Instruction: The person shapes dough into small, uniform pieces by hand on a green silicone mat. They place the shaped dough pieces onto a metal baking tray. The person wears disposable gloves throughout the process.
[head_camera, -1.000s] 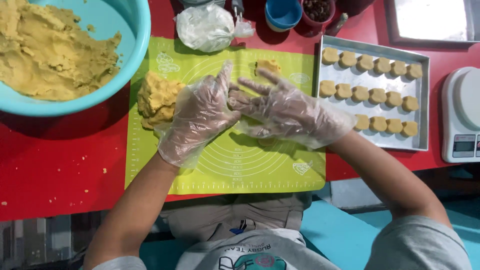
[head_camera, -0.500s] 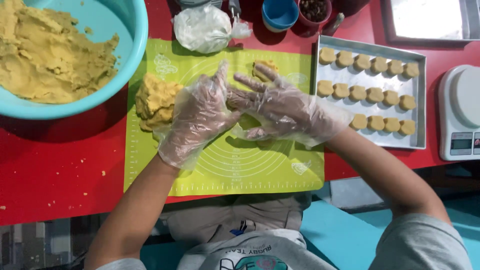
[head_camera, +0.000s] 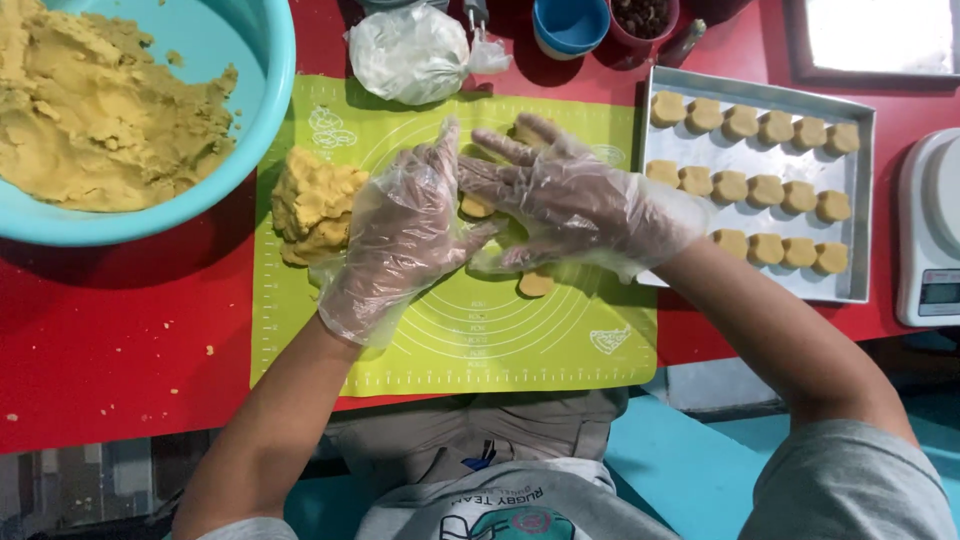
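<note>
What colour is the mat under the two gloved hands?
The mat is lime green with thin white circles and ruler marks, seen in the head view.

White knotted plastic bag (head_camera: 412, 52) at top of green mat. White kitchen scale (head_camera: 930, 225) at right edge, small grey screen (head_camera: 943, 293) on its front. No labels, no signs.

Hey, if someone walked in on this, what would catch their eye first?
Two hands in clear plastic gloves, left hand and right hand, meet over a green mat in the middle. A big blue bowl of yellow dough sits top left, and a metal tray of small dough pieces lies on the right.
</note>
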